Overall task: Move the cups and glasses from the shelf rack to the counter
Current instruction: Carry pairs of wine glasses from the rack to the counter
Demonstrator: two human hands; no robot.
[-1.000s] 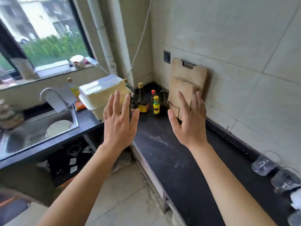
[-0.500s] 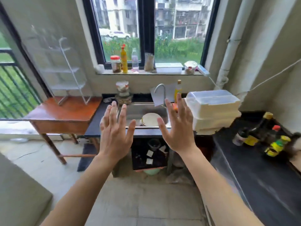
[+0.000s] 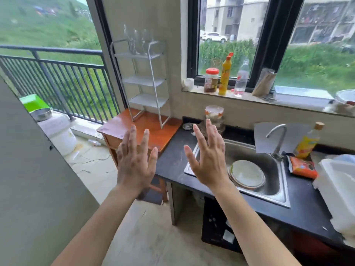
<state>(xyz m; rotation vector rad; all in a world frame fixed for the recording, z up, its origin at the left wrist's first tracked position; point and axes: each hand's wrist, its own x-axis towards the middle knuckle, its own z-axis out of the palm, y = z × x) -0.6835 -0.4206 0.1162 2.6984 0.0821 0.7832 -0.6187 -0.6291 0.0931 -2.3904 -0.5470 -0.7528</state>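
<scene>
Head view showed the glasses (image 3: 139, 42) upright on the top tier of the white shelf rack (image 3: 145, 81) — on the wooden table (image 3: 142, 127); your left hand (image 3: 135, 160) and right hand (image 3: 208, 160) were spread wide, empty, apart.

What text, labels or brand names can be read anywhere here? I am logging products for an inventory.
None can be read.
Yellow squeeze bottle on the sill: label too blurred.
Yellow bottle by the tap: label blurred.
Orange packet beside the sink: print too small.
Clear water bottle: label unreadable.
</scene>
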